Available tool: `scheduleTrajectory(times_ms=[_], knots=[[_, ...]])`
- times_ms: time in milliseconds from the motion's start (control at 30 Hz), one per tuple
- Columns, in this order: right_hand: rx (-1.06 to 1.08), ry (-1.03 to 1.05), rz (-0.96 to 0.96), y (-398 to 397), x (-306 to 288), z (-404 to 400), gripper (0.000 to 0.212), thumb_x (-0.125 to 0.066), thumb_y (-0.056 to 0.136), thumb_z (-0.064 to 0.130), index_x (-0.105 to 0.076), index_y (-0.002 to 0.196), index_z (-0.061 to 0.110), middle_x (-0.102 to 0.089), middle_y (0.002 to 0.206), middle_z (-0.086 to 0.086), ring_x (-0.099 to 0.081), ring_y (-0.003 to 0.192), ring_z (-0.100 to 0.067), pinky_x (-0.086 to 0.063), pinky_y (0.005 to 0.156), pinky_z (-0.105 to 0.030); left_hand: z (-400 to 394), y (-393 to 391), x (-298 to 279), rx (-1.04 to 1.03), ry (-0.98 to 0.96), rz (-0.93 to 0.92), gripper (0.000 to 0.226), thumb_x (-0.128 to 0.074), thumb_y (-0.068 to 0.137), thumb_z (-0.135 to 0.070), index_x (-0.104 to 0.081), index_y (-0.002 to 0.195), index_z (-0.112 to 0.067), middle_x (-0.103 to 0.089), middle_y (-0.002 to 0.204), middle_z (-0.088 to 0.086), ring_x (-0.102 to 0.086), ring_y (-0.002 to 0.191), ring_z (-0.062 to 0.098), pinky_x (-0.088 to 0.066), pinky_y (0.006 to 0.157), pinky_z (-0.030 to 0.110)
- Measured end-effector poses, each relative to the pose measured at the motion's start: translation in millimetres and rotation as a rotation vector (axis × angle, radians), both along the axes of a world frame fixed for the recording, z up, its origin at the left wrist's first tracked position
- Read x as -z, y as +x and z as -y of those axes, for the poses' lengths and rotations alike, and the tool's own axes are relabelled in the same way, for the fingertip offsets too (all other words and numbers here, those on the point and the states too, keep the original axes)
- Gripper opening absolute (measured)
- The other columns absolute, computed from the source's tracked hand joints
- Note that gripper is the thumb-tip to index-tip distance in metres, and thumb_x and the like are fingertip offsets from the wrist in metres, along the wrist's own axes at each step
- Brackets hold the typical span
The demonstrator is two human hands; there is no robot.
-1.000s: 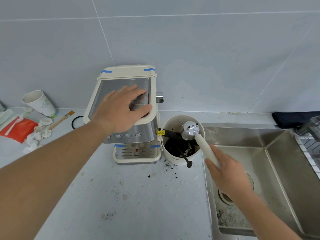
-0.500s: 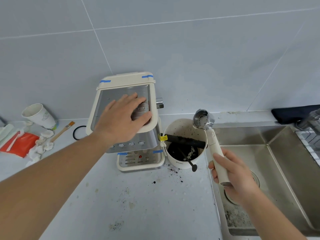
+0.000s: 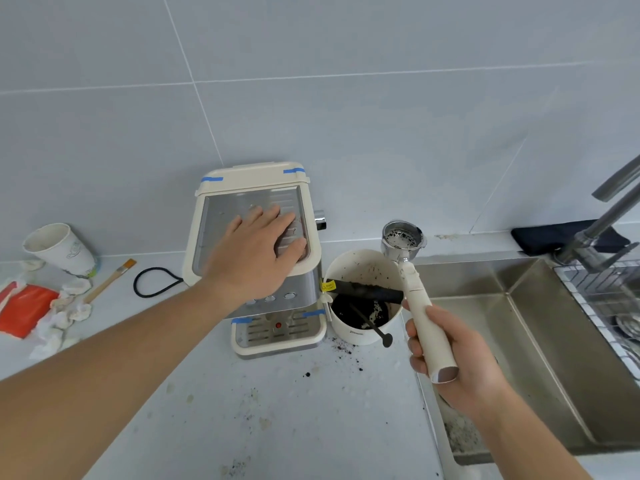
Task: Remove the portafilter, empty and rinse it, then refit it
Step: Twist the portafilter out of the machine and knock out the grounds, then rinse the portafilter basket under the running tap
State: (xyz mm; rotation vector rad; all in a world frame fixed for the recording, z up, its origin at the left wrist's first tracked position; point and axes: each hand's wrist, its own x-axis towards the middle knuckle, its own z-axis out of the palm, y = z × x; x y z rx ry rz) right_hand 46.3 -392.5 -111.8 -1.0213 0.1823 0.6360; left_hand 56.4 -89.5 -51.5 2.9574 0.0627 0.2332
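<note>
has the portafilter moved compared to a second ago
Yes. The portafilter, then face-down over the knock box, is now basket-up beyond its far right rim, nearer the sink.

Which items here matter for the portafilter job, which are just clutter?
In play: portafilter in right hand; espresso machine under left hand; knock box; sink; tap.

Clutter: paper cup, brush, black ring, red packet, crumpled tissues.
</note>
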Motion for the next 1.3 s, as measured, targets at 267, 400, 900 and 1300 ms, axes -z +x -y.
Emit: scheduleTrajectory(times_ms=[267,400,900,1300], knots=[[0.007,0.013,0.036,-11.4,-10.5,21.8,0.052,-0.062,0.078,0.024,-0.061,0.122,-0.001,-0.059,0.072,-0.011,-0.050,0.050,-0.019,-0.042,0.040,-0.028,1.8,-1.6,-7.8,-0.027,-0.115,-0.023,0.054,-0.038,0.094,-0.054,-0.047,0.138,-0.025,-0.050,0.140,-0.002,-0.040,0.129,0.026,-0.034,0.102,0.041],[-0.018,-0.021,0.048,-7.0,-14.9,37.0,0.054,-0.063,0.075,0.025,-0.059,0.122,-0.002,-0.058,0.073,-0.011,-0.050,0.050,-0.018,-0.041,0.039,-0.028,6.2,0.0,-13.7,-0.065,-0.193,-0.030,0.041,-0.043,0.091,-0.052,-0.059,0.117,-0.026,-0.059,0.111,-0.007,-0.053,0.105,0.022,-0.042,0.081,0.036],[-0.186,-0.086,0.158,45.7,-28.9,143.5,0.052,-0.070,0.077,0.028,-0.061,0.116,-0.006,-0.067,0.085,-0.019,-0.057,0.056,-0.022,-0.047,0.044,-0.032,119.3,-1.3,-34.7,-0.265,-0.330,0.004,0.042,-0.057,0.090,-0.045,-0.061,0.129,-0.029,-0.060,0.133,-0.007,-0.055,0.117,0.018,-0.040,0.100,0.034],[-0.206,-0.035,0.213,71.9,-25.7,220.0,0.032,-0.068,0.084,0.027,-0.071,0.106,0.004,-0.069,0.088,-0.018,-0.062,0.063,-0.024,-0.052,0.049,-0.033,280.6,29.9,6.0,-0.285,-1.203,-0.039,0.016,-0.069,0.077,-0.043,-0.078,0.084,-0.031,-0.078,0.088,-0.006,-0.073,0.084,0.009,-0.055,0.081,0.030]])
